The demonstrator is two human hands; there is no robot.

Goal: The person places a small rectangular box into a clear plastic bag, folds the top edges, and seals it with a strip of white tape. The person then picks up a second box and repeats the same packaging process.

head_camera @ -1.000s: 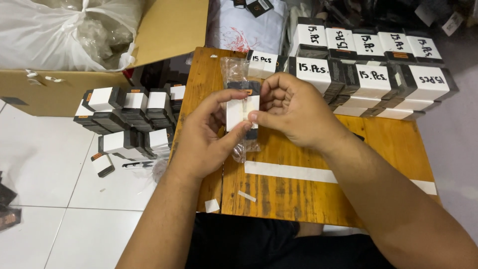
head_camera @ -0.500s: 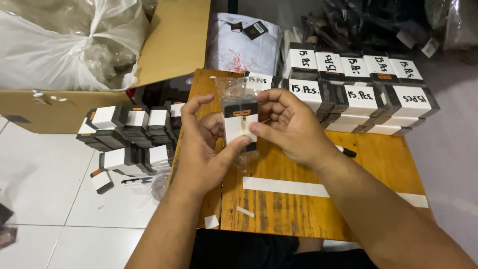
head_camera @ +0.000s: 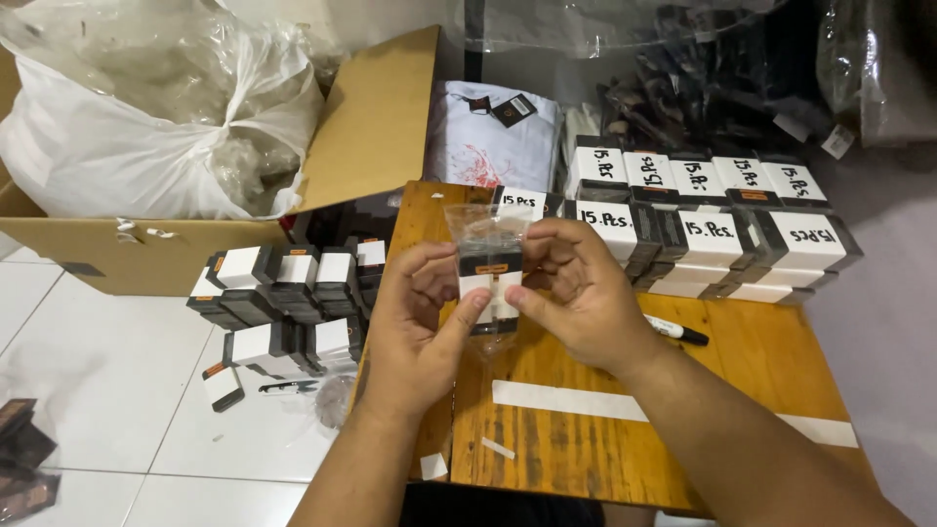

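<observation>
Both my hands hold one small clear plastic bag above the wooden table. Inside the bag is a stack of small black-and-white cards with an orange mark. My left hand grips the bag's lower left, thumb pressed across the white part. My right hand pinches the right side, with fingers at the bag's open top.
Bundles of black-and-white cards with handwritten white labels stand in rows at the table's back. A black marker and a white paper strip lie on the table. More bundles sit on the tiled floor beside a cardboard box holding a white plastic sack.
The hands with the bag have stayed together above the table; my fingers shifted on the bag. The view has tilted up a little, showing more of the back of the table.
</observation>
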